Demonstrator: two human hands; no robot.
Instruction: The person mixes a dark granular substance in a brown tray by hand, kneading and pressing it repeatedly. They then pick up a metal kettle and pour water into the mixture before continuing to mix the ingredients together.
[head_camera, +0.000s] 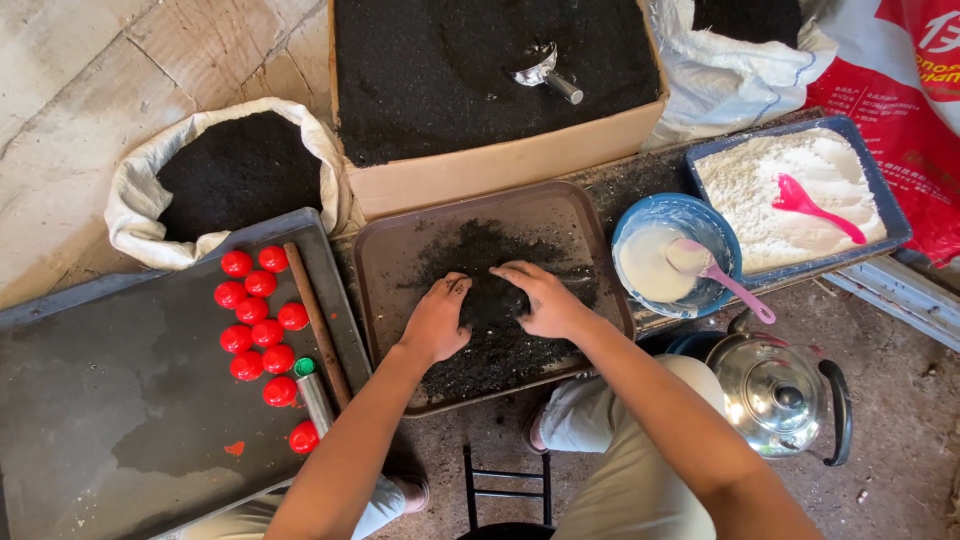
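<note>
Bare concrete floor carries a brown tray (585, 235) where left hand (437, 318) and right hand (545, 300) cup black powder (490, 300), grips curled loosely; beside the tray, finished red balls (258, 310) wait, much powder unshaped.

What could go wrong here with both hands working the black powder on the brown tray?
1. The brown tray overhangs the support toward the person; pressing with the left hand and right hand could tip it.
2. The black powder lies spread toward the near rim and may spill.
3. The right forearm passes close to the blue bowl with its pink spoon; a bump could knock it over.
</note>
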